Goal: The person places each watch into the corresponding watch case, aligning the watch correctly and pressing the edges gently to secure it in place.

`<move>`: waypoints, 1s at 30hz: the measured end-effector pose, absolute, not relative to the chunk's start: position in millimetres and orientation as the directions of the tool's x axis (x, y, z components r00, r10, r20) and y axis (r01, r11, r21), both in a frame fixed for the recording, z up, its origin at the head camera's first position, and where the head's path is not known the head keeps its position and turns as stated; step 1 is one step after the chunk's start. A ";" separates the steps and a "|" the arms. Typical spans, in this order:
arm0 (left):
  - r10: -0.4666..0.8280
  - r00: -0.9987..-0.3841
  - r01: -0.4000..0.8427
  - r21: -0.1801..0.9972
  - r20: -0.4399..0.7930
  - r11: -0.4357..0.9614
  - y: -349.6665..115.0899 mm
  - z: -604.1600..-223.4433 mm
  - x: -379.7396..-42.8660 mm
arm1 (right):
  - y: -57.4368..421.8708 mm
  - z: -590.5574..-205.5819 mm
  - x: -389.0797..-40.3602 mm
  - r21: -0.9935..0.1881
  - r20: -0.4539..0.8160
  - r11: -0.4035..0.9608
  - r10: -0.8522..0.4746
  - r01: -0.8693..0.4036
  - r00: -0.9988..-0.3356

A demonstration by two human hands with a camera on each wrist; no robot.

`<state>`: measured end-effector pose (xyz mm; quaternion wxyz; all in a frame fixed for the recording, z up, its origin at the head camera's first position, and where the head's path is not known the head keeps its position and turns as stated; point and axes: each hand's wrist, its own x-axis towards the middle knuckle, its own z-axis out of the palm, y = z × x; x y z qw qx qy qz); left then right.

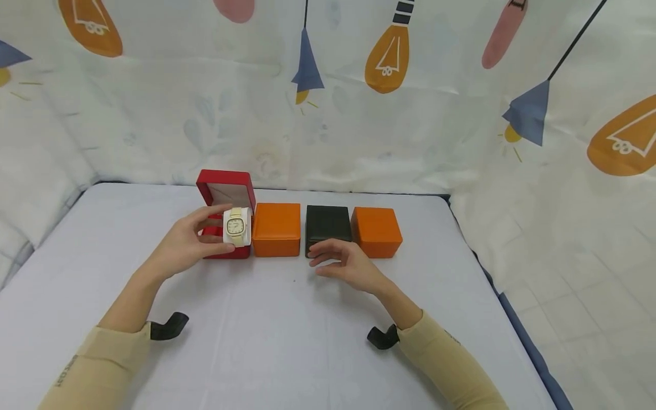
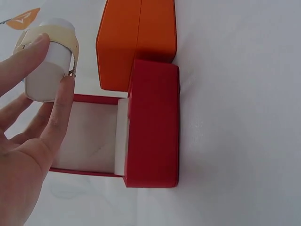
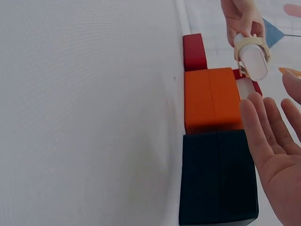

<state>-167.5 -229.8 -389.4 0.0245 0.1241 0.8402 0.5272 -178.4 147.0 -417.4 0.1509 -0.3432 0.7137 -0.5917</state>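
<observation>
My left hand (image 1: 183, 241) grips a white cushion (image 2: 44, 82) with a cream-banded wristwatch (image 1: 236, 226) strapped round it, the square dial facing the head camera. It holds them up above an open red watch box (image 1: 225, 177), whose pale-lined lid stands raised at the back. From the left wrist, the red box (image 2: 154, 127) shows below the cushion, apart from it. My right hand (image 1: 348, 265) hovers at the front of a closed dark green box (image 1: 328, 221), fingers loosely bent. Nothing is in that hand, as the right wrist view shows its bare palm (image 3: 282, 179).
Between the red and dark boxes stands a closed orange box (image 1: 277, 228). Another orange box (image 1: 379, 228) sits at the right end of the row. All rest on a white-covered table (image 1: 266, 341), with a patterned curtain (image 1: 338, 142) behind.
</observation>
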 end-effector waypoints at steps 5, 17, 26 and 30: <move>0.252 -0.963 0.199 0.876 0.092 0.439 -240.2 -396.3 -174.1 | 148.3 -416.7 -178.2 -0.948 0.184 0.075 -0.663 -0.309 -0.725; 0.237 -0.972 0.120 0.840 -0.010 0.530 -262.3 -406.3 -184.1 | 153.0 -415.0 -178.2 -0.941 0.177 0.100 -0.666 -0.322 -0.725; 0.235 -0.971 0.108 0.799 -0.042 0.592 -271.5 -408.7 -194.1 | 151.5 -414.8 -178.1 -0.942 0.166 0.109 -0.668 -0.316 -0.725; 0.259 -0.965 0.121 0.803 -0.043 0.584 -272.7 -411.6 -199.3 | 150.8 -414.2 -178.2 -0.943 0.164 0.109 -0.670 -0.315 -0.724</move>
